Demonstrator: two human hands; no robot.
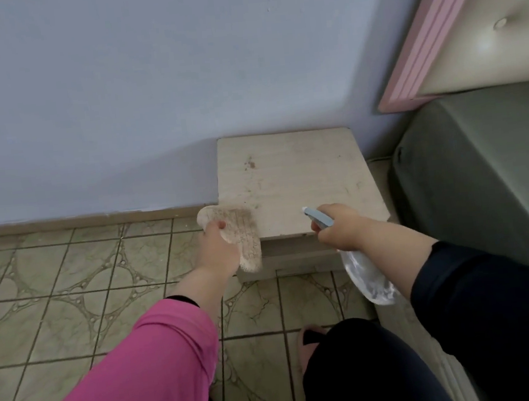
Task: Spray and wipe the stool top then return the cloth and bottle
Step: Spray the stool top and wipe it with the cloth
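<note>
Two hands out over pale square stool [296, 177], set against blue wall [114, 85] on tiled floor [53, 287]. Right hand [341, 228] closed round spray bottle [362, 271], nozzle over near edge. Left hand [219, 247] gripping cloth [243, 232] at stool's near left corner.

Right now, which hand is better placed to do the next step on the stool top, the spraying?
The right hand. It holds the spray bottle with the nozzle over the stool top. The left hand holds only the cloth at the stool's near-left corner, probably for wiping afterwards.
</note>
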